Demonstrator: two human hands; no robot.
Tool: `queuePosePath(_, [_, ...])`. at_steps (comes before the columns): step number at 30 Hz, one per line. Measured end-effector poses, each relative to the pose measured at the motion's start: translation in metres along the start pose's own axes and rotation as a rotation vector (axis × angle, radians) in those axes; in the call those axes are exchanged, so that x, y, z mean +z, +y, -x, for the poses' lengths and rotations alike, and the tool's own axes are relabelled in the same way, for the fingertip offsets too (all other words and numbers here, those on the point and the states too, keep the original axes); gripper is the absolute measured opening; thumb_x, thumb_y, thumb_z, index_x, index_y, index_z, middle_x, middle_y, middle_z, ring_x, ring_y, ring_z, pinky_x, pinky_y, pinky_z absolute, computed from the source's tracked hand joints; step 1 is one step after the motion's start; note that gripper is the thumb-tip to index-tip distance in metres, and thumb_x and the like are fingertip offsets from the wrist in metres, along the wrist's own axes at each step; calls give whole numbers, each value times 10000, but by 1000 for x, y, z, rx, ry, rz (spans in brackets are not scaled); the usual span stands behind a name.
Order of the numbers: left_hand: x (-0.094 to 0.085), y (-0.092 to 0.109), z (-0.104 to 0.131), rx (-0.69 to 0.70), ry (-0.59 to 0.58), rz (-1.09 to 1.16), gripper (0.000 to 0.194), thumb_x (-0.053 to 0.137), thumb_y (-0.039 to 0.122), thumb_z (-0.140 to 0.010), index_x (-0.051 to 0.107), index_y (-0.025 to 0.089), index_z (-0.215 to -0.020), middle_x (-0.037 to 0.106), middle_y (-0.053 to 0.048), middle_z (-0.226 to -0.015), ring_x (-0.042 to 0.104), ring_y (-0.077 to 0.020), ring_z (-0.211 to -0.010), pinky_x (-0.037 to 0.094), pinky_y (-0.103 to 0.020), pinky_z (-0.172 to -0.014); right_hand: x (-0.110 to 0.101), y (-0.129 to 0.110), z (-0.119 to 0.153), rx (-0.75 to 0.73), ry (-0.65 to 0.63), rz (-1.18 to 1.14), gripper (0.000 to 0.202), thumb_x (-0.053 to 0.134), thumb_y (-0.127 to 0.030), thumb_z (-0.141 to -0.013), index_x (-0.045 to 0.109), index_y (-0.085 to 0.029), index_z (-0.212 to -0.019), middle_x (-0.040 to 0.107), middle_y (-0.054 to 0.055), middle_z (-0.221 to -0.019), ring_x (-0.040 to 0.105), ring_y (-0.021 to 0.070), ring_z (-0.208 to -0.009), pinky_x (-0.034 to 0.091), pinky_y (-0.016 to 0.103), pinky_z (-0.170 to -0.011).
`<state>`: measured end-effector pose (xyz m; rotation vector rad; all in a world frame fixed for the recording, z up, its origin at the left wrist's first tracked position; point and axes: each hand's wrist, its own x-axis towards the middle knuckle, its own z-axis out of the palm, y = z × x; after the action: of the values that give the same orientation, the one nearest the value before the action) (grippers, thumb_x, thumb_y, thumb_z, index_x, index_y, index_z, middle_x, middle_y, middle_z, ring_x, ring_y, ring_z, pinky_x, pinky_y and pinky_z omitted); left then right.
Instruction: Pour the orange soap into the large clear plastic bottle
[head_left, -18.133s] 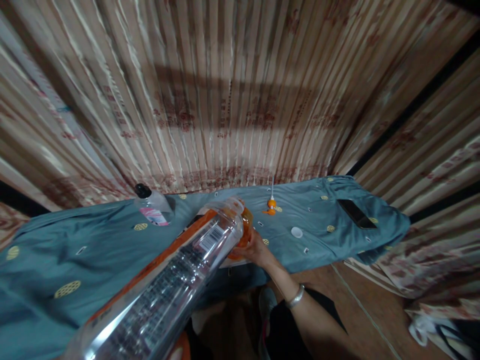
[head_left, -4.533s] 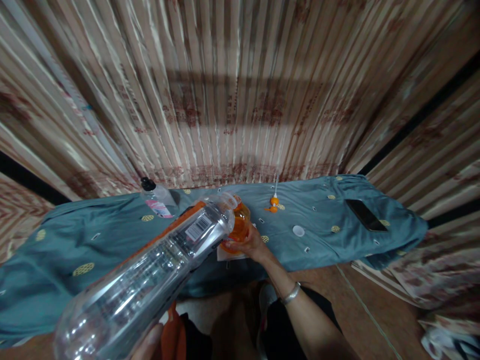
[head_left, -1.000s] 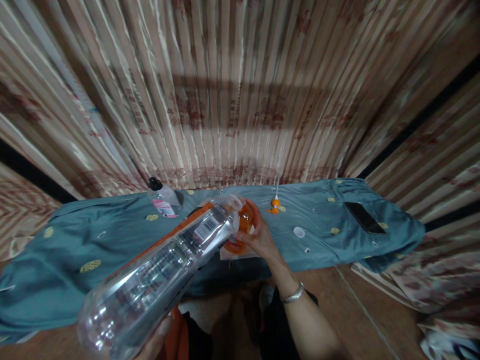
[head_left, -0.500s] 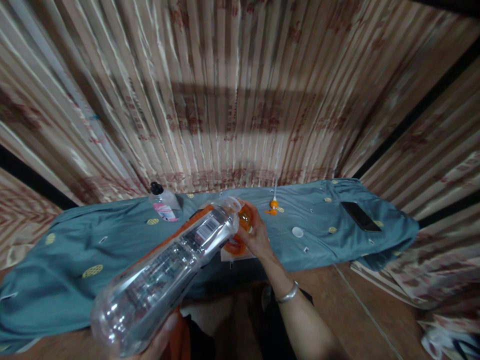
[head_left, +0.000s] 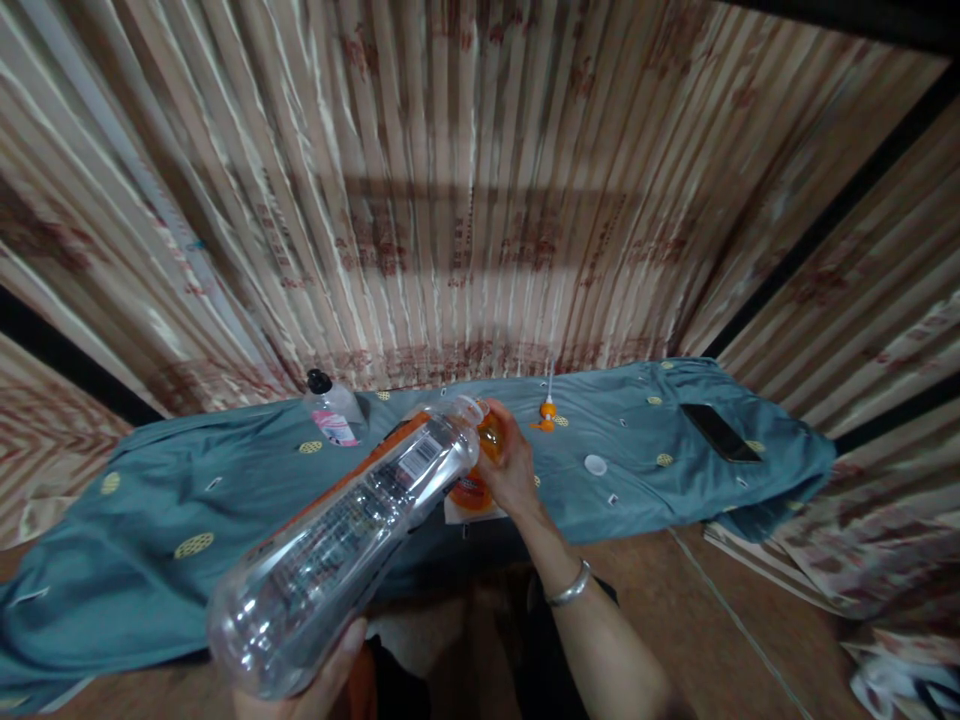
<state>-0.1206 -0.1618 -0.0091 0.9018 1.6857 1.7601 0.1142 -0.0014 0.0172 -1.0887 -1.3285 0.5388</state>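
My left hand (head_left: 319,680) grips the lower end of a large clear plastic bottle (head_left: 341,550), which bears an orange label and a barcode. The bottle is tilted, its neck up and to the right, with its uncapped mouth at the top of a smaller orange bottle (head_left: 471,490). My right hand (head_left: 516,462) is closed round the neck of that orange bottle, which stands upright on a pale sheet at the table's front edge. Whether liquid passes between the two mouths I cannot tell. An orange pump top (head_left: 547,412) with a clear tube lies just beyond my right hand.
A clear bottle with black cap and pink label (head_left: 335,415) stands at the back left. A white round cap (head_left: 595,465) and a black phone (head_left: 720,432) lie on the right of the blue-green cloth (head_left: 262,480). A striped curtain (head_left: 480,250) hangs behind.
The large clear bottle's base has shifted a little right and up with my left hand. My right hand stays round the orange bottle.
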Motion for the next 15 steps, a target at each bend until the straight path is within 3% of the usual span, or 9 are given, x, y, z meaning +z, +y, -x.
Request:
queuePosePath(6, [-3, -19, -1, -45, 4, -44, 695, 1018, 466, -625, 730, 284, -1231, 802, -23, -1214, 753, -331, -1228, 554, -591, -1136, 14, 5, 1, -92, 124, 136, 629, 794, -464, -847, 613, -207, -1393, 630, 195, -1532, 583, 386, -1478, 493, 605, -1236])
queuePosePath(9, [-16, -28, -14, -51, -29, -43, 691, 1030, 411, -625, 736, 283, -1238, 812, -21, -1221, 737, -336, -1278, 529, -571, -1162, 18, 5, 3, -94, 158, 181, 693, 795, -483, -851, 580, -196, -1444, 605, 207, -1562, 530, 394, -1531, 487, 609, -1244])
queuePosePath(12, [-31, -38, -28, -150, -146, -15, 519, 1043, 391, -606, 788, 261, -1040, 841, -5, -1051, 784, -316, -1180, 547, -516, -1132, 19, 5, 4, -102, 157, 184, 678, 776, -493, -869, 582, -184, -1441, 625, 216, -1538, 547, 395, -1518, 477, 616, -1251])
queuePosePath(15, [-34, -44, -29, -130, -129, -37, 499, 1047, 370, -606, 805, 256, -1028, 852, -4, -1043, 793, -302, -1161, 527, -485, -1150, 18, 5, 4, -102, 150, 170, 642, 782, -477, -864, 595, -190, -1407, 655, 208, -1502, 574, 387, -1493, 485, 612, -1246])
